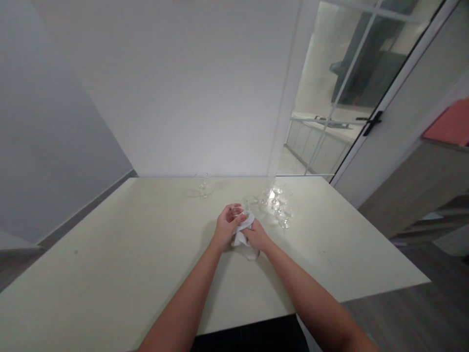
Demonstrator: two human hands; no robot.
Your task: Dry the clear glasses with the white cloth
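Note:
Over the middle of the table, my left hand (224, 227) is wrapped around a clear drinking glass (240, 209), its fingers curled about the bowl. A white cloth (246, 238) is bunched against the glass and hangs down below it. My right hand (257, 236) is closed on the cloth, close beside my left hand. The glass's lower part is hidden by the cloth and my fingers.
Several clear stemmed glasses (282, 208) stand in a group just right of my hands. One more stemmed glass (202, 185) stands alone near the back edge. The pale table (128, 264) reaches the white wall; a glass-paned door (330, 93) is at the back right.

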